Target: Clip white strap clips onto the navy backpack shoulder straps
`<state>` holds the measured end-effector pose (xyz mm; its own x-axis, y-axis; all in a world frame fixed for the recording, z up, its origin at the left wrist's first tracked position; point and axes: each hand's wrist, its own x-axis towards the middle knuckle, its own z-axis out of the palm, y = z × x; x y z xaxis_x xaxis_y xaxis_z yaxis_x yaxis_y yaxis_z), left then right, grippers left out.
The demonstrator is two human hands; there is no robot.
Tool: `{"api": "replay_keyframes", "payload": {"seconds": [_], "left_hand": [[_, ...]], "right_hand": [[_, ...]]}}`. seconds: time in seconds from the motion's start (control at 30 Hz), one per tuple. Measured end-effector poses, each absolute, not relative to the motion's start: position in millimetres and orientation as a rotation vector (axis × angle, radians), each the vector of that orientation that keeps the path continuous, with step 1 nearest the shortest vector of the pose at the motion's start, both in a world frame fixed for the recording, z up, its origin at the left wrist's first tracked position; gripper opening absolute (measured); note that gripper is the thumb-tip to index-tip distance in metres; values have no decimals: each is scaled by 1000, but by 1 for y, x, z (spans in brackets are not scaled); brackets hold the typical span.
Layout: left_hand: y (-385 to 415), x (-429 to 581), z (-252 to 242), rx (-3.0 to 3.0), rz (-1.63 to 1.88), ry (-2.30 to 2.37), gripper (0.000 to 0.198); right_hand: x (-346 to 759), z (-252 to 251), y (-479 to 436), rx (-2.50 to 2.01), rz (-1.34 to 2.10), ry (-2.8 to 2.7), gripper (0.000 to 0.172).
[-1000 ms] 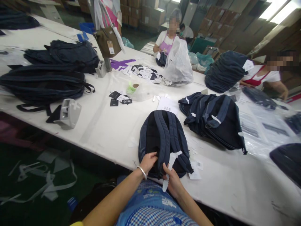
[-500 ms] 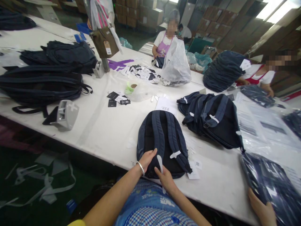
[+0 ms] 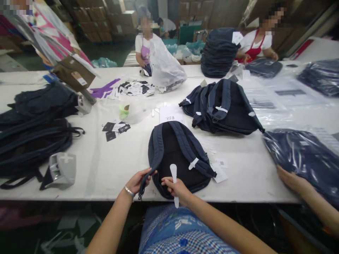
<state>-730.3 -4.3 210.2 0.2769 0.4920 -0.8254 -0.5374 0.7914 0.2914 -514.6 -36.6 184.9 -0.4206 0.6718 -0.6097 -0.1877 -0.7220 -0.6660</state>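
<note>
A navy backpack (image 3: 169,146) lies on the table in front of me, its black back panel and two shoulder straps facing up. My left hand (image 3: 135,182) is closed around the lower part of the left shoulder strap (image 3: 158,143) and holds it out beside the bag. Between the fingers of my right hand (image 3: 180,190) is a white strip (image 3: 173,171) with a rounded end, held upright over the back panel. A similar white strip (image 3: 193,163) is wrapped around the right shoulder strap.
More navy backpacks (image 3: 238,106) lie behind to the right. A co-worker's hand (image 3: 293,181) touches a plastic-wrapped backpack (image 3: 304,158). Black tags (image 3: 111,135), a tape roll (image 3: 124,112) and a grey tape dispenser (image 3: 63,169) are on the left. Other people work across the table (image 3: 122,180).
My left hand has moved left and lifted the left strap away from the bag. My right hand has raised the white strip. The view has levelled and turned to the right.
</note>
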Motion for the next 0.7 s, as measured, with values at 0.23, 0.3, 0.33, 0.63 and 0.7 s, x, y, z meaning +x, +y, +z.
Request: {"api": "replay_keyframes", "payload": {"seconds": [0.23,0.3,0.33,0.63,0.7], "left_hand": [[7,-736,227,-25,651,1166,14],[11,-736,232,-55,647,1174,14],[12,-736,234,-67,640,1172,14],[16,-725,238,-95,618,1179,11],[14,-723,237,-96,635,1178,12]], "right_hand": [[-543,181,-18,-1467,1910,-796,33],[-543,178,-16,-1567,1729,-950,28],[-543,176,-15,-1581,1655,-1051,26],[-555,165,-31,-1496,1767,-1159,26],[-561,161,-32,-1504,1800,-1096,26]]}}
